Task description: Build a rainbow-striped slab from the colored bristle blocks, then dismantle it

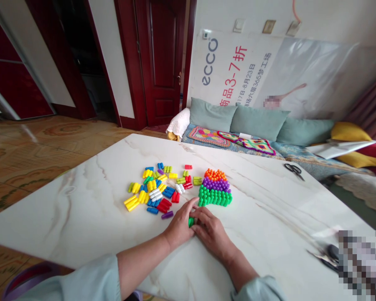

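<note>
My left hand (182,221) and my right hand (208,225) meet low over the white marbled table, fingers closed together around a small green plastic piece (191,221). Most of that piece is hidden by my fingers. Just beyond them stand rows of round-topped pieces grouped by colour: green pieces (214,196) nearest, purple pieces (215,184) behind, orange pieces (215,174) at the back. Left of these lies a loose scatter of tube-like pieces, among them yellow pieces (132,203), white pieces (156,195), red pieces (164,205) and a single purple piece (167,215).
Black-handled scissors (293,169) lie near the table's far right edge. A second pair of scissors (327,258) rests at the right, beside a blurred-out patch. Beyond the table (81,200) is a sofa with green cushions (258,121). A purple seat (31,280) shows at lower left.
</note>
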